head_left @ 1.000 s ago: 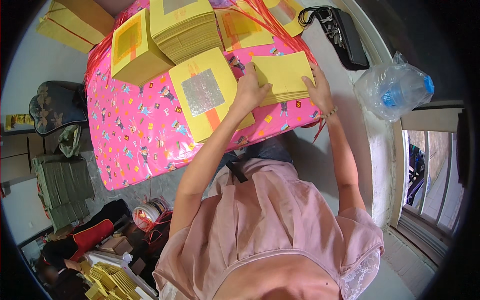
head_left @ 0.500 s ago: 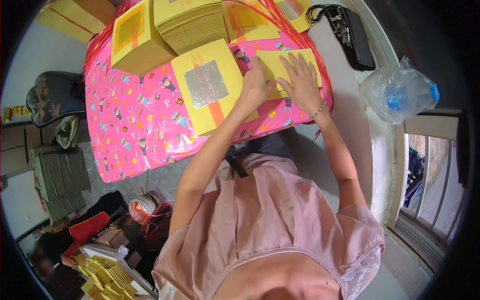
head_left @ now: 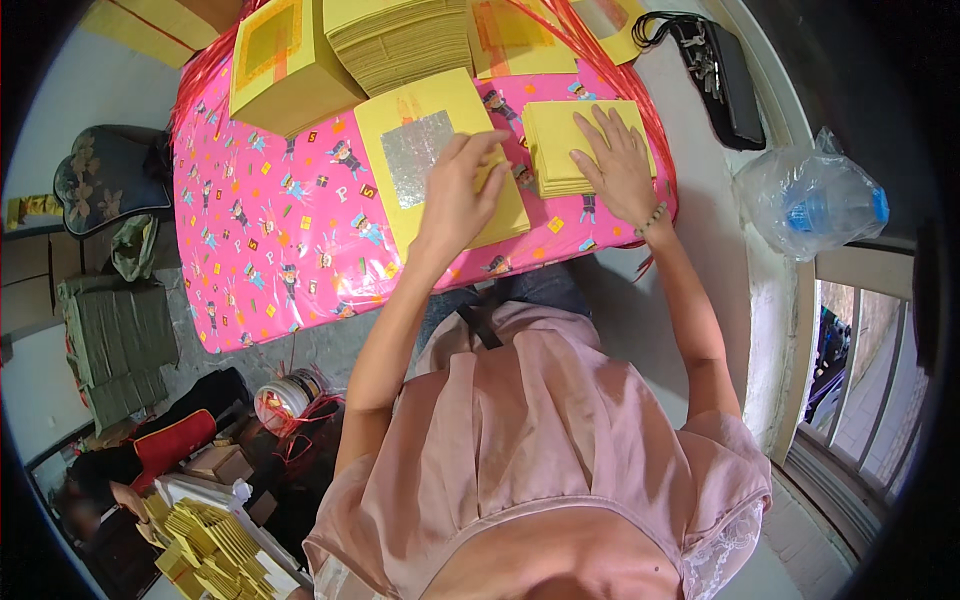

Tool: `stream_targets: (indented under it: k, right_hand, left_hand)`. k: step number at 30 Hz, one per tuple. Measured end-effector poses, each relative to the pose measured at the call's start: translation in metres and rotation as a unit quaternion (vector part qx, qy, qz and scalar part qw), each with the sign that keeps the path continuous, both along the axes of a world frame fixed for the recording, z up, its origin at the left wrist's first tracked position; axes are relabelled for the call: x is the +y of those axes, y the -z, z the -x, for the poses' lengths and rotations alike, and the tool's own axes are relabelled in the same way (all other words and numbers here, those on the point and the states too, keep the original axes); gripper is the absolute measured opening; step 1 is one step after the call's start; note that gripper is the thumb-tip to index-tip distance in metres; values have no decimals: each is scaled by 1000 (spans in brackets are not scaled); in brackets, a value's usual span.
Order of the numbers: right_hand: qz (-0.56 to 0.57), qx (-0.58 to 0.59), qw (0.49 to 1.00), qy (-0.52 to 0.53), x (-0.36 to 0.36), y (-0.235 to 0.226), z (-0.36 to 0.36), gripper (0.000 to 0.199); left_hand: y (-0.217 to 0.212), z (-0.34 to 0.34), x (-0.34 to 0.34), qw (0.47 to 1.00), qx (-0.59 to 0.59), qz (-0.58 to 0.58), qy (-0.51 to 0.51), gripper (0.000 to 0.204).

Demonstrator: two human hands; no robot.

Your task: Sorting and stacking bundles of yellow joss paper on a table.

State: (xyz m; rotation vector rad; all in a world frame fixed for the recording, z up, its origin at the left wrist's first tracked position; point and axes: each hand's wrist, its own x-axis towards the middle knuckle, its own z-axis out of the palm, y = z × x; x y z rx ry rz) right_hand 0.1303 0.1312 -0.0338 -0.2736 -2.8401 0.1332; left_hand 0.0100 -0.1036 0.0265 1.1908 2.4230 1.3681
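Observation:
My right hand (head_left: pixel 620 170) lies flat, fingers spread, on a small stack of folded yellow paper (head_left: pixel 556 160) near the table's right end. To its left, my left hand (head_left: pixel 463 195) hovers over a pile of flat yellow paper sheets (head_left: pixel 405 225). Its fingers are bent, the thumb stands apart, and nothing shows between them. The top sheet bears a silver foil square (head_left: pixel 410 165) with an orange-red band, partly hidden by that hand.
A pink patterned cover (head_left: pixel 290 230) lies over the table. Behind stand tall yellow paper stacks (head_left: pixel 400 50) and red plastic strings (head_left: pixel 655 120). A black pouch with keys (head_left: pixel 735 90) and a bagged bottle (head_left: pixel 810 205) are at right. A folded-paper box (head_left: pixel 215 545) stands lower left.
My left hand has left the folded stack and moved left over the flat sheets, its fingers lifting. The right hand stays on the folded stack. The whole view has shifted slightly.

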Motion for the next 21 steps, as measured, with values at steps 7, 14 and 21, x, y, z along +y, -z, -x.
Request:
stream_targets:
  k: [7, 14, 21]
  right_hand:
    - [35, 42, 998, -13, -1, -38, 6, 43]
    - [119, 88, 967, -208, -59, -81, 11, 35]
    - [91, 27, 947, -306, -108, -58, 15, 36]
  left_hand:
    - [4, -10, -71, 997, -40, -18, -66, 23]
    - [10, -18, -106, 999, 38, 9, -38, 32]
    - [20, -21, -116, 997, 63, 46, -19, 34]
